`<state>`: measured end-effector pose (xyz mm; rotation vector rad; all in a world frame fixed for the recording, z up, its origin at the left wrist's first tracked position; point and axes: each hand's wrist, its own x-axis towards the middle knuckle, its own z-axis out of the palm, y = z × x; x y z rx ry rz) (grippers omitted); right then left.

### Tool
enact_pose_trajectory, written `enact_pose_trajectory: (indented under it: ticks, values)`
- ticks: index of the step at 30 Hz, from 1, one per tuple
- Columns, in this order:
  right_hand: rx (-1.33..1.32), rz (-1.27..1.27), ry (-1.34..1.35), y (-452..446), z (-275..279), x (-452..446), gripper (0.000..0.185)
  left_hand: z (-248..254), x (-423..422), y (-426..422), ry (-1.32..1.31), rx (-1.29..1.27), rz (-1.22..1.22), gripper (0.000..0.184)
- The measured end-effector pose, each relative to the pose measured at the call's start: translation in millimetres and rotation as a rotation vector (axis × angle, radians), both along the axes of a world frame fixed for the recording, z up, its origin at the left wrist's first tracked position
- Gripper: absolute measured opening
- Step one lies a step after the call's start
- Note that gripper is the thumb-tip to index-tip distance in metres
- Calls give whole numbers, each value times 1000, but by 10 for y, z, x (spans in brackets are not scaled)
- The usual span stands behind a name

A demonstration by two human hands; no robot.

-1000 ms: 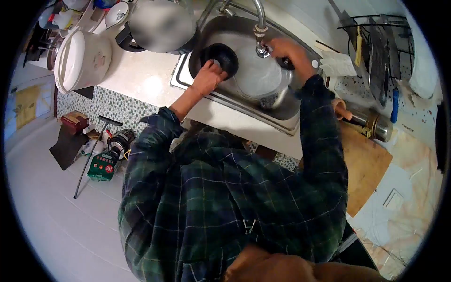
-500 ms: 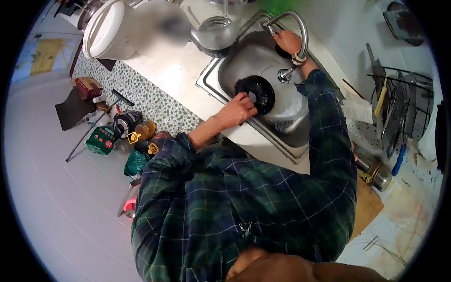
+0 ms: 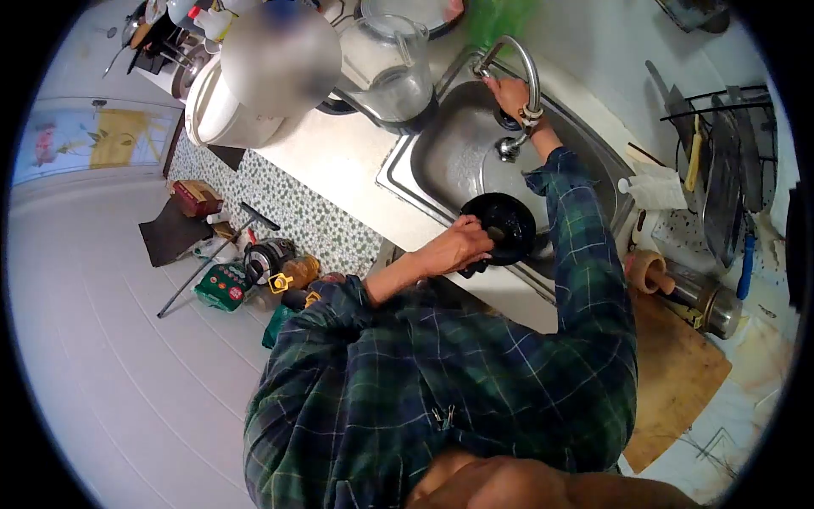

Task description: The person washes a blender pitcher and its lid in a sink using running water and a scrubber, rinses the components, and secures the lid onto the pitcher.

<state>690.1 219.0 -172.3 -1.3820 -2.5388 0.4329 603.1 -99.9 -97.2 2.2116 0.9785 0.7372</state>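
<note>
A round black bowl is over the near edge of the metal sink. My left hand is closed on the bowl's near side, with its fingertips over the rim. Past the curved faucet, my right hand reaches to the tap handle at the spout's base, its fingers bent around it. The faucet's nozzle hangs over the sink, nearer to me than my right hand.
A clear pitcher and a white bucket stand on the counter at the left. On the right are a black wire rack with knives, a metal cylinder and a wooden board. Bags and bottles lie on the floor.
The view has shifted. The bowl has moved from inside the sink to its near edge, with my left hand on it. My right hand has moved from beside the nozzle to the tap handle.
</note>
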Motion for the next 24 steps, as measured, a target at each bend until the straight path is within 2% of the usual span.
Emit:
enact_pose_trajectory:
  ticks: [2, 3, 5, 7, 9, 10, 12, 13, 14, 15, 16, 17, 18, 19, 20, 21, 24]
  values:
    - [0, -3, 18, 16, -53, -20, 61, -76, 12, -35, -117, -38, 32, 10]
    - [57, 118, 138, 244, -409, 63, 60, -81, -19, -35, -151, -88, 16, 13]
    - [-233, 74, 232, 343, -388, 108, 53, 8, -96, -37, -213, -170, 58, 16]
    - [-377, 64, 291, 344, -334, 149, 52, 84, -130, -31, -281, -257, 88, 19]
    - [-613, 3, 464, 186, -204, 309, 59, 131, -184, 24, -704, -974, 159, 21]
    - [-599, -14, 448, 72, -60, 446, 59, 3, -203, 76, -813, -1046, 134, 20]
    - [-766, -324, 754, -282, 270, 835, 62, 267, -249, 195, -1283, -1278, 137, 20]
    - [-967, -410, 965, -425, 306, 1151, 62, 248, -280, 265, -1600, -1246, -42, 25]
    - [-1156, -498, 1186, -576, 337, 1446, 62, 60, -270, 301, -1829, -1375, -122, 31]
    - [-1169, -793, 1407, -778, 433, 1613, 53, -131, -259, 341, -2053, -1511, -201, 37]
    - [-1123, -853, 1403, -1042, 508, 1785, 53, 33, -261, 455, -2167, -1626, -265, 43]
    - [-975, -666, 1425, -1423, 555, 1976, 47, 101, -279, 503, -2172, -1616, -337, 45]
    - [-1012, -569, 1588, -1671, 607, 2141, 44, 0, -288, 621, -2265, -1635, -80, 45]
    - [-1221, -509, 1917, -1847, 634, 2219, 41, 331, -300, 655, -2089, -1577, 43, 44]
    - [-1258, -444, 2065, -2088, 698, 2237, 39, 397, -316, 677, -2125, -1562, -125, 44]
    - [-1244, -410, 2158, -2287, 792, 2166, 37, 426, -309, 730, -2138, -1521, -71, 44]
    - [-966, -482, 2283, -2788, 1291, 1682, 40, 606, -348, 754, -2154, -1566, -86, 44]
